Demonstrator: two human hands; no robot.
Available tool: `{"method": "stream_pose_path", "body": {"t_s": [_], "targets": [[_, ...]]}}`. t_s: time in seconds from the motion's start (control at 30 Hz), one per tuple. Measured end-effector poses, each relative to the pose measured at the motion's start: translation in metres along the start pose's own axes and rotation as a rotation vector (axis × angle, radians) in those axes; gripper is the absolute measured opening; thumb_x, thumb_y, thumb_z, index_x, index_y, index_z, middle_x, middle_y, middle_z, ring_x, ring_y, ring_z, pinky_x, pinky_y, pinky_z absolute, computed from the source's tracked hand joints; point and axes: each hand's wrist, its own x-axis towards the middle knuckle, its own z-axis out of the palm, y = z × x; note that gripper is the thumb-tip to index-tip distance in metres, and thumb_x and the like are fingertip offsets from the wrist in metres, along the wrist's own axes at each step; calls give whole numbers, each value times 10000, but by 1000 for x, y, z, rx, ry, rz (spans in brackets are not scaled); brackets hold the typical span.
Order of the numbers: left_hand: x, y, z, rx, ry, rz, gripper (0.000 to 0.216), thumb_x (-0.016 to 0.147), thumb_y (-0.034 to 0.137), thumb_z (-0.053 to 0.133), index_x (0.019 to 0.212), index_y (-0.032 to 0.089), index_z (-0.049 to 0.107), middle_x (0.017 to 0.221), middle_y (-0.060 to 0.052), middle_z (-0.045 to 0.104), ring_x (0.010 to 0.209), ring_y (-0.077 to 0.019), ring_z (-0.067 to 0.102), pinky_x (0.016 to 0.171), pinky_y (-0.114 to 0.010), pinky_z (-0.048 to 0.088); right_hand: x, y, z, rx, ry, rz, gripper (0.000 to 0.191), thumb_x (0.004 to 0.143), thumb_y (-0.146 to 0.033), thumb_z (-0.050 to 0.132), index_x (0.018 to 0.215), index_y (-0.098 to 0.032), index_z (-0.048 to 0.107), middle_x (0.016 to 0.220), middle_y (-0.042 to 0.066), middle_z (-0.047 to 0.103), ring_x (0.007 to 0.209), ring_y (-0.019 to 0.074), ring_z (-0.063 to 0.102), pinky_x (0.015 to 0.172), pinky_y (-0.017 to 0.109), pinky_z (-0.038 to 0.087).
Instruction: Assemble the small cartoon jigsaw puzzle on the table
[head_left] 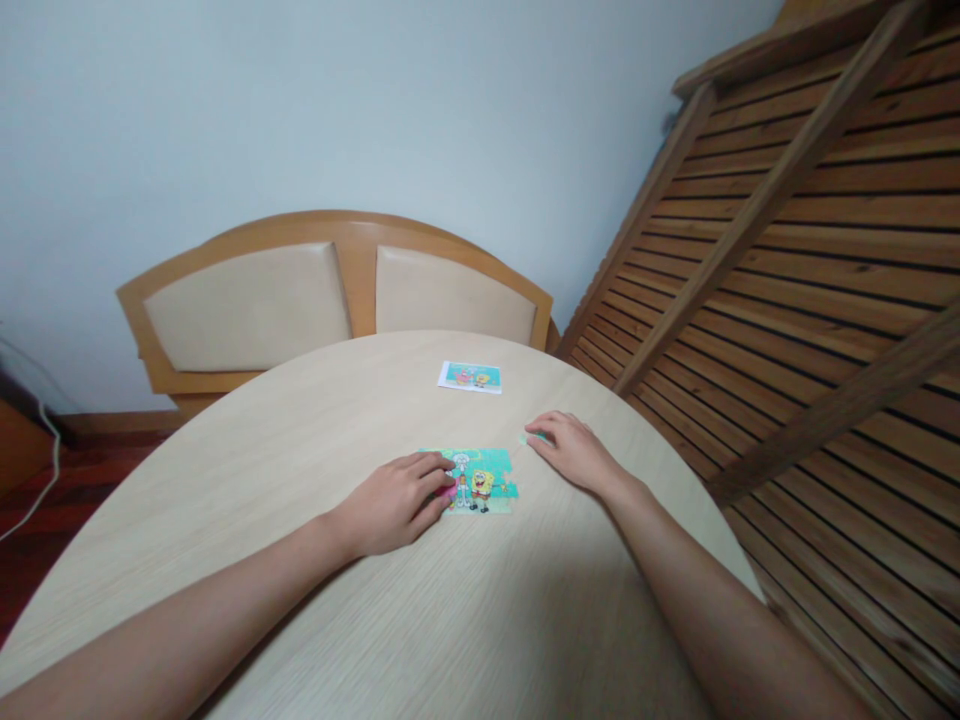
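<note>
A partly joined jigsaw puzzle (491, 470) with a turquoise background and cartoon figures lies flat on the round table (480, 620). Across its left part rests my left hand (397, 500), fingers laid on the pieces and thumb apart, hiding that side. The puzzle's right edge is uneven, with tabs and gaps showing. Just to the right of that edge, my right hand (570, 448) pinches a small light-green puzzle piece (524, 439) between thumb and fingers, close to the tabletop. Most of this piece is covered by the fingertips.
Beyond the puzzle lies a white-bordered picture card (471, 377) with similar cartoon figures. A padded wooden headboard (356, 270) stands behind the table against the wall. Large slatted wooden panels (787, 250) lean along the right side. A white cable (54, 460) hangs at far left.
</note>
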Motion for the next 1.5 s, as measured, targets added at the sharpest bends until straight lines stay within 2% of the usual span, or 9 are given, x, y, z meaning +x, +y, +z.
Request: {"method": "stream_pose_path", "body": {"t_s": [0.27,0.5,0.7,0.9,1.5], "targets": [[1,-1,1,3,-1,7,280,1038,306,407,1160,186,629,1254,-102,641,1169,-239,613,1019,-414,528,-1,-8,-3,41,-63,-105,174,912,-319,651,1027,-252,762,1091,60,724,1034,243,634,953,397,455],[1,1,1,23,-10,-20,287,1041,318,399,1149,187,631,1252,-100,643,1160,-235,617,1013,-408,531,-3,-6,-14,124,-139,-92,144,854,-284,677,972,-233,742,1054,59,709,1053,243,619,975,393,435],[-2,-2,4,58,-5,-92,301,1031,310,398,1163,177,633,1278,-119,630,1170,-249,616,1021,-426,525,-6,-15,-20,148,-231,-70,162,758,-212,681,916,-227,715,1049,52,680,1095,258,576,1006,405,402],[-2,-3,6,64,14,-102,295,1018,307,425,1182,181,636,1293,-118,630,1203,-256,602,1050,-431,509,-7,-25,-21,239,-319,-99,196,685,-171,686,874,-224,699,1046,39,660,1092,249,555,1014,379,399],[-2,-5,6,85,12,-89,309,1021,313,426,1205,181,636,1324,-118,620,1230,-256,591,1067,-429,501,-8,-42,-26,241,-372,-85,245,683,-166,690,918,-226,716,1024,25,700,1054,244,591,970,359,398]]}}
